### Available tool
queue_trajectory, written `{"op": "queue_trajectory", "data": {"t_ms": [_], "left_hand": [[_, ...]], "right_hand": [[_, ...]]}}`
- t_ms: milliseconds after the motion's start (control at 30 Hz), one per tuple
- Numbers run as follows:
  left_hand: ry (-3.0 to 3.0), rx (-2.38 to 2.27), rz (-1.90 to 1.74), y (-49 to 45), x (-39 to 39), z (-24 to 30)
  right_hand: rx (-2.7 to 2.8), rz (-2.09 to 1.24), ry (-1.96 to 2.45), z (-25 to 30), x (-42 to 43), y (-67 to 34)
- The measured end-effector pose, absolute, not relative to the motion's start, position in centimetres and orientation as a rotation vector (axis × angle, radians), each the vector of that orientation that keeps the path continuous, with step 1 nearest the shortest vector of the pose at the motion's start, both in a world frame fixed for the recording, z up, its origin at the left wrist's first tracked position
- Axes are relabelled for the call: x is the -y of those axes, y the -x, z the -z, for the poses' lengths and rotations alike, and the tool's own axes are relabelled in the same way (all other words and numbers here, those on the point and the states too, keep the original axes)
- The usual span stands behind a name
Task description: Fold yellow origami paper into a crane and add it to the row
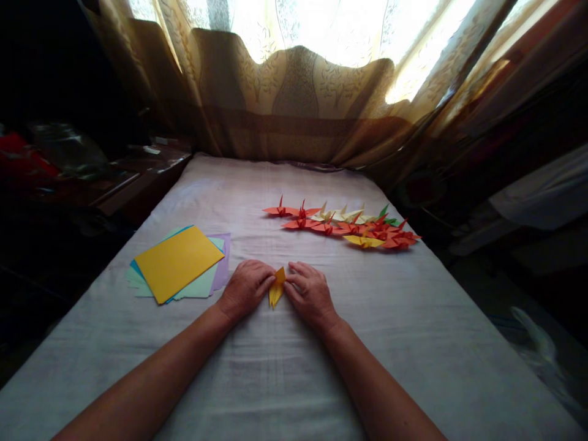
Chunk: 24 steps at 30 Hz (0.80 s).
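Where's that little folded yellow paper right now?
In the head view, the folded yellow paper is just below the middle, between the fingertips of the left hand and right hand, right of the paper stack.

The fingertips of the left hand [245,285] and right hand [312,297] cover parts of the side edges of the small yellow folded paper [277,289], whose creases are too small to make out. Toward the left edge of the bedsheet [275,380], a yellow sheet [179,263] hides most of the coloured papers [222,269] beneath. Near the right edge, red cranes [381,231] overlap, partly hiding the green crane [390,221]; their count is unclear. The bedsheet's near edge and both forearms [160,373] are cut off. Beyond its left edge, a red item [22,162] is too blurred to name.
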<state>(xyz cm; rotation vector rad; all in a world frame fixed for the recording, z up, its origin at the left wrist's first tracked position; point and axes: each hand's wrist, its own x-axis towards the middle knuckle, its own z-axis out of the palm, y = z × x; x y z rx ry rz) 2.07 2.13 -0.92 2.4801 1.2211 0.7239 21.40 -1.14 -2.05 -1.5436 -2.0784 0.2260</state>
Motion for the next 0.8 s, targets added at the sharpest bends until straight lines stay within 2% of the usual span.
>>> {"op": "queue_trajectory", "data": {"t_ms": [800], "left_hand": [[-2.288, -1.252, -0.824, -2.3, -2.6, 1.5]], "right_hand": [[1.878, -0.372, 1.739, 0.8, 0.6, -19.1]]}}
